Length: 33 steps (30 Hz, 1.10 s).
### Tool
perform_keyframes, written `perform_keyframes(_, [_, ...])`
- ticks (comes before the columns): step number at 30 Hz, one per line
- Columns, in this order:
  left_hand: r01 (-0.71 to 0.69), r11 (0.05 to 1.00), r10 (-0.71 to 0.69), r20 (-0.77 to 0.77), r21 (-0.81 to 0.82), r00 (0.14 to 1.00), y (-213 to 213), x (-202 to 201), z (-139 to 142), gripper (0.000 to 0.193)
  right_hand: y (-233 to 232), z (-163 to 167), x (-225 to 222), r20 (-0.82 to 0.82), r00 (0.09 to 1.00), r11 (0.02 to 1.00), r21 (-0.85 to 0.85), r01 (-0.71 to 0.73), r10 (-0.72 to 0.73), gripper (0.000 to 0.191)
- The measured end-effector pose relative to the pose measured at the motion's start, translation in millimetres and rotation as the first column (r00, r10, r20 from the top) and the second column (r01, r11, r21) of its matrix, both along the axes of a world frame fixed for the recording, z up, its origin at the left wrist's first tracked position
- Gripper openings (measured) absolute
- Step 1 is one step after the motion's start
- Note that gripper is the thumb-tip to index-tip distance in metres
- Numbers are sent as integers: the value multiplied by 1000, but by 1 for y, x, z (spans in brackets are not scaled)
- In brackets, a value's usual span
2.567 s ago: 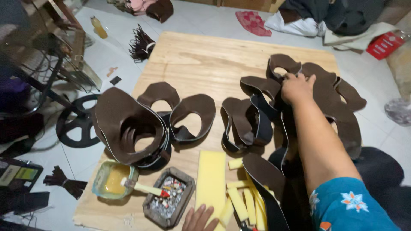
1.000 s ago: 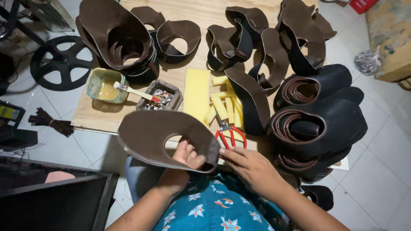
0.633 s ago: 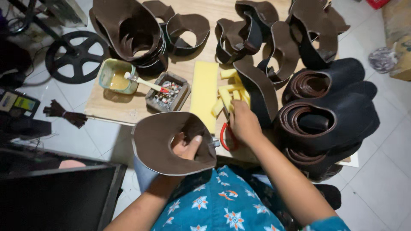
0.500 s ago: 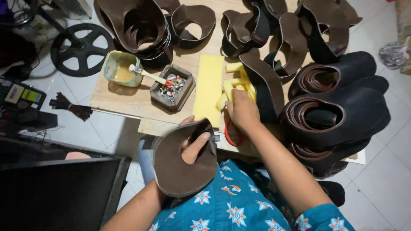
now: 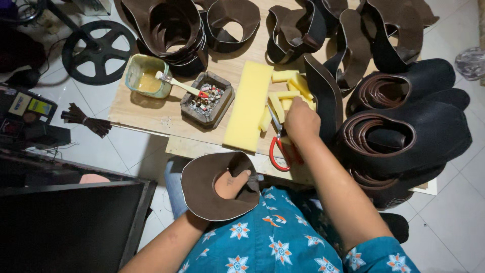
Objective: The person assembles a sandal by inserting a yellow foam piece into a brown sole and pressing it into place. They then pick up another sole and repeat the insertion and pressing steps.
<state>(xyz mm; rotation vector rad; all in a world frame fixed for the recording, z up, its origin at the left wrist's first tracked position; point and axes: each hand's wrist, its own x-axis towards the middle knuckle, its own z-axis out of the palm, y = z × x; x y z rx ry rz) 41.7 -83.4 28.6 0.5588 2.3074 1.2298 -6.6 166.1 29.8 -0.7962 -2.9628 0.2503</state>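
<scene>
Nearest the camera, at 6 o'clock, the left hand (image 5: 230, 184) holds a brown leather shoe-upper piece (image 5: 204, 194) over the lap; the fingers come through its oval cut-out and close on the inner edge, so the piece rests curved around the hand. It looks thin, light and pliable: matte dark brown face, pale raw edge, a broad curved collar shape with one central opening. Judged from the way it bows, it should bend without creasing hard, and is best taken at the rim of the cut-out or along the outer edge, not pinched flat mid-panel. Just beyond, at about 1 o'clock from that piece, the right hand (image 5: 300, 121) lies knuckles-up on the wooden desk (image 5: 151, 114), over small yellow foam strips (image 5: 285, 96) and beside red-handled scissors (image 5: 278, 149); fingers curl down, and whether they grip a strip I cannot tell. A long yellow foam slab (image 5: 247, 106) lies to its left. Further toward 11 o'clock: a tray of small bits (image 5: 207, 98), then a glue tub (image 5: 146, 76) with a brush (image 5: 177, 86) resting in it. Stacks of rolled dark uppers (image 5: 399, 136) sit at 3 o'clock; more cut brown pieces (image 5: 166, 25) lie along the far edge.
</scene>
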Motion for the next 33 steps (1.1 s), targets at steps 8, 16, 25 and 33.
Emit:
perform_keyframes(8, [322, 932, -151, -627, 168, 764, -21, -3, 31, 12, 7, 4, -2, -54, 998, 995, -89, -33, 29, 26])
perform_keyframes(16, [47, 916, -8, -101, 398, 995, -18, 6, 49, 19, 3, 1, 2, -160, 987, 989, -148, -15, -9, 29])
perform_keyframes(25, [-109, 992, 84, 323, 60, 943, 2, 1, -10, 27, 3, 3, -3, 69, 998, 991, -131, 8, 1, 35])
perform_keyframes(33, [-195, 898, 145, 153, 395, 977, 10, -19, -44, 19, 15, 0, 0, -272, 962, 957, -276, -85, 7, 33])
